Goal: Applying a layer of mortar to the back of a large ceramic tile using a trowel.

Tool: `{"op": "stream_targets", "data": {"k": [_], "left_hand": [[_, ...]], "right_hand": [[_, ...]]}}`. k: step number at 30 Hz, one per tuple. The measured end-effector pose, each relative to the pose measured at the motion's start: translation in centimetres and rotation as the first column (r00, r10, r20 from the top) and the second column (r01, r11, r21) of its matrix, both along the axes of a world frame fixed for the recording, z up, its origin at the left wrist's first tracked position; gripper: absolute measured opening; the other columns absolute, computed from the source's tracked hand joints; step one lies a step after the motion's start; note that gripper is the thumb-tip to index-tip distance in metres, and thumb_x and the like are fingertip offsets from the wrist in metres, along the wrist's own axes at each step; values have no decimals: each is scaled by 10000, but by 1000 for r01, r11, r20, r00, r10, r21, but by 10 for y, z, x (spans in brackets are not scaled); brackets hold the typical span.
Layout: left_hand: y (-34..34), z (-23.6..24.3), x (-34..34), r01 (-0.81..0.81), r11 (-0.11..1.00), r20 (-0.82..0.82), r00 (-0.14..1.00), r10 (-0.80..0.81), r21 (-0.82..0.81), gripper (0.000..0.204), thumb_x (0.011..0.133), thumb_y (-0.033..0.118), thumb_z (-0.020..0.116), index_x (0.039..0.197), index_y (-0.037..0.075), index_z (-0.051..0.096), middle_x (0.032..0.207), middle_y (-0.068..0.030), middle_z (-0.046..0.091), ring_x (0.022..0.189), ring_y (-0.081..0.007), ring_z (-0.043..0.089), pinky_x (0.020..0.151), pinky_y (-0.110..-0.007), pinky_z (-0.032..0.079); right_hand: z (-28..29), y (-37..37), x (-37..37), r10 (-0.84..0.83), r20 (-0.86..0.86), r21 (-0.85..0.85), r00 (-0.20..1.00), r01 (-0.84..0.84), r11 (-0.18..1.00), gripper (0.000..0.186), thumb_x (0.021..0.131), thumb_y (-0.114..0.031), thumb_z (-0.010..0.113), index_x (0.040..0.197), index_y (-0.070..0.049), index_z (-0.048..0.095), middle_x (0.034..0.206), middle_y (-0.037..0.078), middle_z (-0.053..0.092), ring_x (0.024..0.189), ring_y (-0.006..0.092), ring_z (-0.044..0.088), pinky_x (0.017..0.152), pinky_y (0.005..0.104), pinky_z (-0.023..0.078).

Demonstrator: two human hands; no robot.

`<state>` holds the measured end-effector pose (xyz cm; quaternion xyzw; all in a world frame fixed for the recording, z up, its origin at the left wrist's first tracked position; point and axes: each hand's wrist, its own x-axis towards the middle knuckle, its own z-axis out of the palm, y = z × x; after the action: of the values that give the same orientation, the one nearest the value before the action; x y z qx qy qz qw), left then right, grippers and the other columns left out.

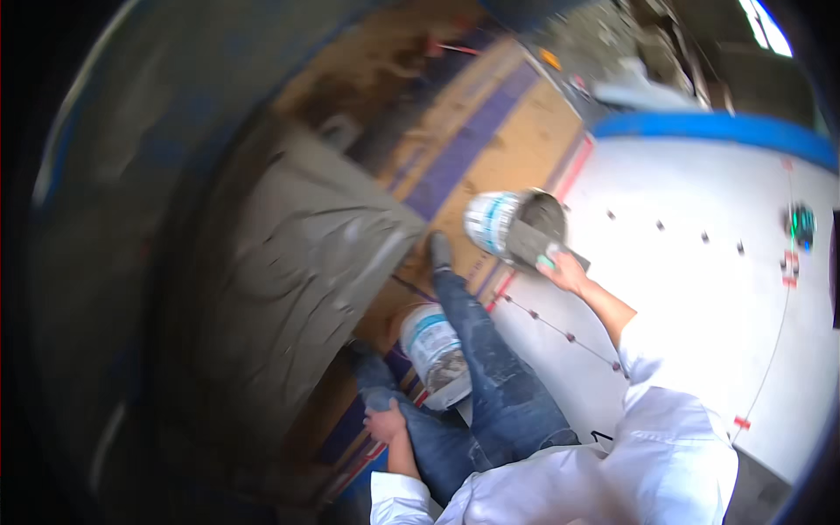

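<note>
My right hand [567, 269] is closed round the handle of a flat grey trowel [530, 244]. The trowel's plate lies at the mouth of a white and blue bucket [492, 224], tipped in my view, with grey mortar [544, 213] inside. Below on the left, my left hand [385, 422] rests against my leg, holding no tool; its fingers are partly blurred. Between my legs stands a second white and blue bucket [429, 339] with greyish mortar in it.
Large white tiles [682, 306] with small dark spacers lie to the right; a green-lit device [800, 226] sits on them. Brown board [516, 122] with purple stripes runs beyond my feet. To the left is a wet grey mortar surface [297, 262]. A blue strip [717, 127] edges the far tiles.
</note>
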<state>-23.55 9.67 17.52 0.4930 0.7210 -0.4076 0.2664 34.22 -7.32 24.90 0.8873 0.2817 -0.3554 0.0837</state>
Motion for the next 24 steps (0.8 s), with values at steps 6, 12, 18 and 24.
{"op": "stream_targets", "data": {"k": [6,12,18,24], "left_hand": [[-23,-20,60,142,985,-98,984,-151,-97,932,862,631,833,1517,35,541,1471,-259,602,1344,-447,623,1124,-578,512],[-29,-35,88,230,966,-175,953,-248,-116,944,870,604,847,1560,49,521,1500,-261,595,1370,-448,609,1140,-565,503],[-21,-37,114,299,947,-220,922,-318,-116,943,868,621,846,1555,54,537,1486,-258,610,1369,-450,616,1142,-554,505],[-24,-41,144,430,884,-237,854,-464,-184,961,860,671,823,1545,55,554,1481,-254,620,1365,-443,624,1146,-536,509]], "right_hand": [[-87,-102,112,-122,219,-165,968,160,973,419,992,-412,706,945,2,757,990,269,774,969,473,752,908,585,606],[-218,-132,149,-389,134,-44,911,397,917,419,977,-411,749,970,7,778,1007,285,766,990,466,747,919,561,599],[-270,-163,138,-569,-116,340,814,571,748,475,925,-413,837,843,35,702,793,293,656,740,488,640,697,508,525],[-278,-156,143,-554,-354,439,754,657,613,462,927,-364,857,827,34,647,706,225,529,639,263,474,635,448,470]]}}
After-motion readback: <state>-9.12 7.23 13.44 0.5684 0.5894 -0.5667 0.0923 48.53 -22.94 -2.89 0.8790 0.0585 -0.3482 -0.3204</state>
